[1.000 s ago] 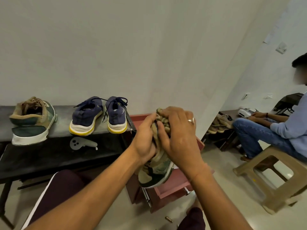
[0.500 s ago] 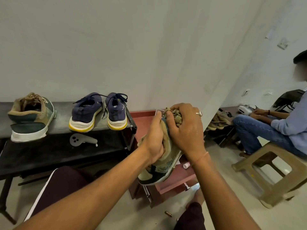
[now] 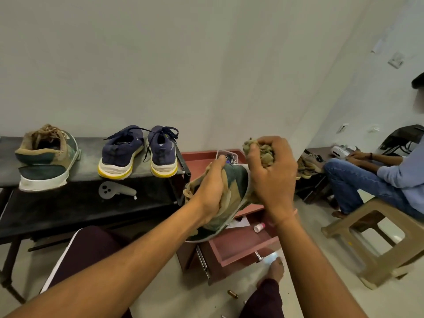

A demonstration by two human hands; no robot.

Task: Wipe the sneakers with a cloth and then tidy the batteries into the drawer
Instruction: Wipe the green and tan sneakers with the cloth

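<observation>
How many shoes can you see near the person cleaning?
4: one green-and-tan sneaker at the bench's left end, two navy sneakers beside it, one held in the left hand. Others may be hidden.

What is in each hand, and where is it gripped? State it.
The left hand grips the green-and-tan sneaker around its upper near the collar. The right hand clutches a bunched-up cloth in its fist, against the sneaker's side.
</observation>
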